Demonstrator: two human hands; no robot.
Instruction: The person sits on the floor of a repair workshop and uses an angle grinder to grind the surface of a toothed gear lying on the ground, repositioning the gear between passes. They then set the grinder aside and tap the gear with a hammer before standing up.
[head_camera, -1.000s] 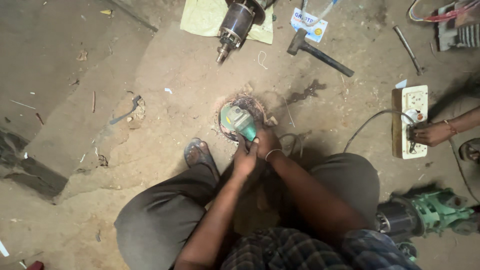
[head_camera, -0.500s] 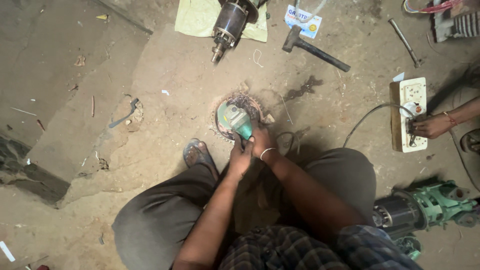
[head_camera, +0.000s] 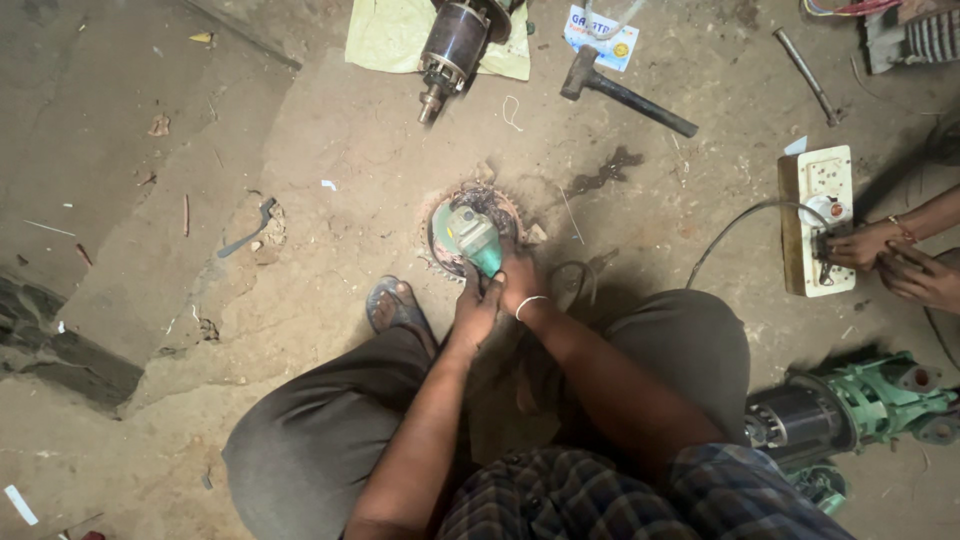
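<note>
Both of my hands hold a green angle grinder (head_camera: 472, 238) low over the dusty floor between my knees. My left hand (head_camera: 474, 308) grips the grinder's body from the left. My right hand (head_camera: 519, 283), with a white bangle on the wrist, grips it from the right. The grinder's head rests on a round rusty metal part (head_camera: 497, 201) lying on the ground. A black cord (head_camera: 572, 281) loops just right of my hands.
Another person's hands (head_camera: 880, 250) touch a white socket board (head_camera: 815, 220) at the right. A hammer (head_camera: 622, 92) and a motor armature (head_camera: 451, 45) on yellow paper lie ahead. A green pump motor (head_camera: 850, 410) sits by my right knee. My sandalled foot (head_camera: 395, 308) is left of the grinder.
The view has shifted slightly. My hands keep the same hold on the grinder. The other person's second hand has come into view at the socket board.
</note>
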